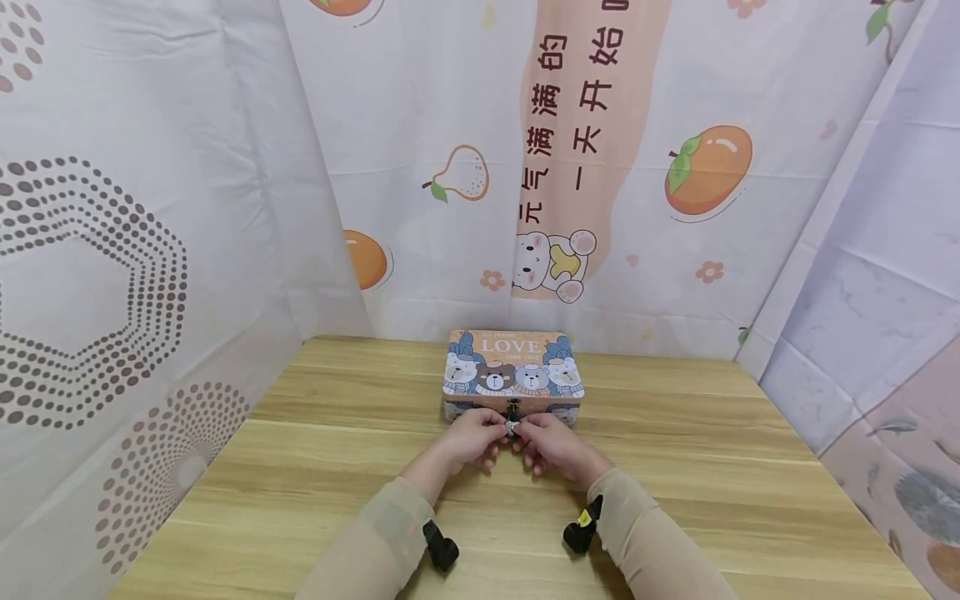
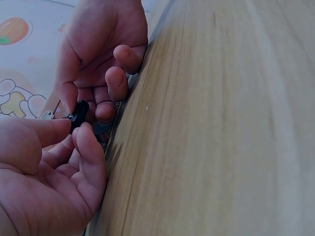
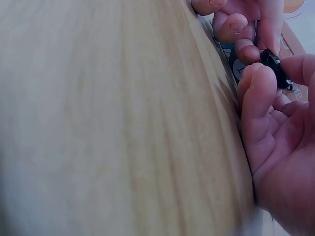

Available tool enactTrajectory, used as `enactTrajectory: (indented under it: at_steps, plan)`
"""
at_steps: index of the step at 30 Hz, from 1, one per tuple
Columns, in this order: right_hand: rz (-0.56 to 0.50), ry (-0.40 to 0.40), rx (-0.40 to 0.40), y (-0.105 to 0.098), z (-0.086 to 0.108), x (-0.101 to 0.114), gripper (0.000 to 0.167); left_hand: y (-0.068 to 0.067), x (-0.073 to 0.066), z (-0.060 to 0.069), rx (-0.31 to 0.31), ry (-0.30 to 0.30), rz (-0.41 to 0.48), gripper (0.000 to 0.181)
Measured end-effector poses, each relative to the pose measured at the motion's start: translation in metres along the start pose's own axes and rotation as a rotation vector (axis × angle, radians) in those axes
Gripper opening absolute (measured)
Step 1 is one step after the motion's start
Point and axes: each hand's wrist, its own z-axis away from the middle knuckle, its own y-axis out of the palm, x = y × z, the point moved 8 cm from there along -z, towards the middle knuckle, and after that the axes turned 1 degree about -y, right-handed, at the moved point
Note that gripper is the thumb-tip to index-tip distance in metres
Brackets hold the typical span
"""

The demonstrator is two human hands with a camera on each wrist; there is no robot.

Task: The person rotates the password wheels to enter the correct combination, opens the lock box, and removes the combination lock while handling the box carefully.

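Printed curtains enclose the scene: a far one (image 1: 420,100) with fruit and Chinese characters, a left one (image 1: 240,108) with dotted patterns, and a right one (image 1: 862,275) with a marbled print. Between them spreads the wood-grain tabletop (image 1: 337,508), its far edge against the far curtain.

Two beige sleeves (image 1: 375,533) reach in from the near side, one to the left and one to the right. The box (image 1: 513,358), marked LOVE above a row of bears, sits in the middle of the tabletop's far part, lid down, its front facing near.

The left hand (image 1: 471,439) and right hand (image 1: 557,447) meet just in front of it, thumbs and fingertips pinching one black piece (image 2: 78,116) between them; their other fingers curl loosely. Together the hands stand in the way of the lower front of the box. A black wrist camera (image 1: 442,552) hangs at each cuff.

A small clasp (image 1: 513,408) marks the middle of the box's front, and the black piece is held close by it, on the near side.
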Motion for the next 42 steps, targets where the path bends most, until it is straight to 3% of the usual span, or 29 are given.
enactTrajectory:
  at_steps: [16, 27, 42]
  plan:
    - [-0.019, 0.007, 0.035, 0.001, -0.001, -0.005, 0.027, 0.001, 0.002, 0.000, -0.013, 0.000, -0.030, 0.015]
    - [-0.073, 0.011, 0.018, -0.005, 0.002, -0.004, 0.037, 0.000, 0.000, 0.000, -0.009, 0.001, -0.026, 0.015]
    - [-0.057, 0.036, 0.011, -0.016, 0.009, 0.001, 0.032, -0.001, 0.000, -0.001, -0.023, -0.014, -0.022, 0.015]
